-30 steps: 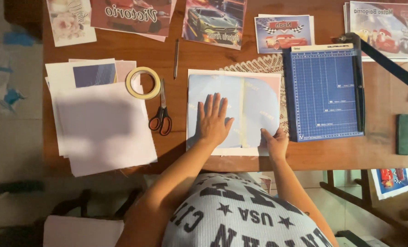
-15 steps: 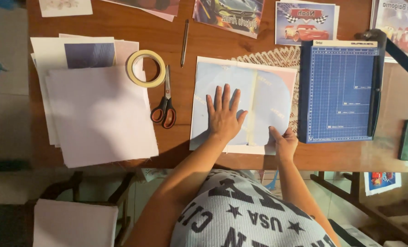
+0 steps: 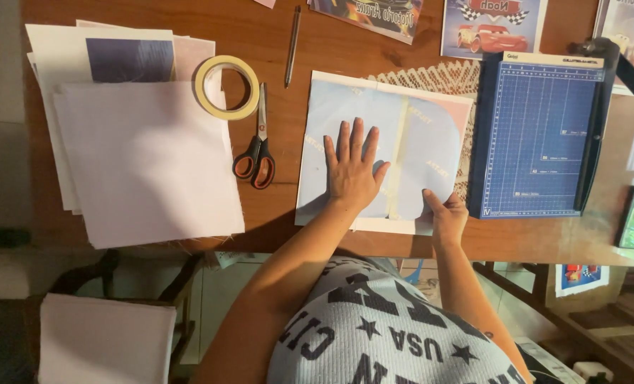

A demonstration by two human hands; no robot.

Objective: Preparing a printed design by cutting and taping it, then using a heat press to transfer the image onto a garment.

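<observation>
A pale blue sheet (image 3: 423,135) with a light strip down its middle lies on the brown wooden table (image 3: 274,206), over a white backing and a lace mat. My left hand (image 3: 352,167) rests flat on the sheet's left half, fingers spread. My right hand (image 3: 445,217) pinches the sheet's near right corner at the table's edge.
A blue paper cutter (image 3: 541,135) lies right of the sheet. Scissors (image 3: 258,146) with dark handles, a tape roll (image 3: 226,87) and a pen (image 3: 292,46) sit to the left. A stack of white sheets (image 3: 139,156) covers the left side. Printed car pictures (image 3: 494,25) line the far edge.
The view has shifted slightly, with the table moving right and down in the picture. Both hands stay on the blue sheet in the same places.
</observation>
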